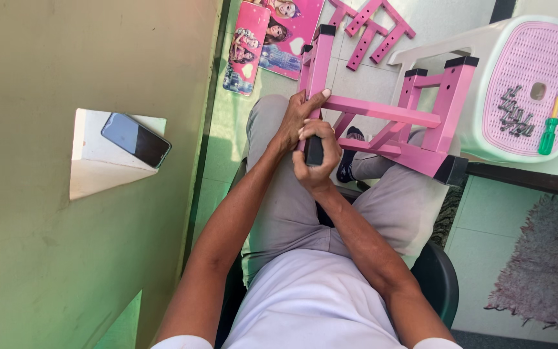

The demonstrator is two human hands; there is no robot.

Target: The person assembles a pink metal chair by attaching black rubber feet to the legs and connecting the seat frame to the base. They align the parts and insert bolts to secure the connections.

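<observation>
Tiled floor w/ a green wall at left; phone (136, 139) parked on a wall ledge, out of the way. Person sits on a dark chair (439, 278), pink frame (389, 113) propped across the lap so its legs sit w/in reach. Left hand (297, 119) is wrapped round a frame leg, steadying it. Right hand (316, 158) is clamped on a black cap (314, 151) at that leg's end. Stool (524, 90) alongside acts as a tray: screws (513, 112) & green screwdriver (549, 129) on top. Spare pink parts (371, 29) and a picture panel (272, 35) lie on the floor beyond.
</observation>
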